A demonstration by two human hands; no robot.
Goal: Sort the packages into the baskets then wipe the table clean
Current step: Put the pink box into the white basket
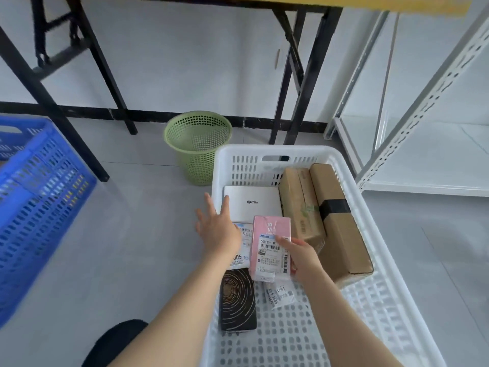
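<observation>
A white slotted basket (381, 287) stands on the floor and holds several packages. My right hand (301, 254) holds a pink box (270, 239) with a shipping label, fingers on its right side, low over the basket. My left hand (218, 225) hovers spread and flat over the basket's left rim, above a white labelled parcel (239, 258). Also inside are a white flat box (255, 201), two brown cartons (300, 205) (341, 234), a black box with gold swirls (236, 300) and a small labelled bag (279, 294).
A blue crate (34, 202) stands on the floor at the left. A green mesh bin (198, 147) sits behind the white basket. Black table legs (304, 83) rise under a yellow tabletop (397, 5). A white metal shelf (423, 115) stands at the right.
</observation>
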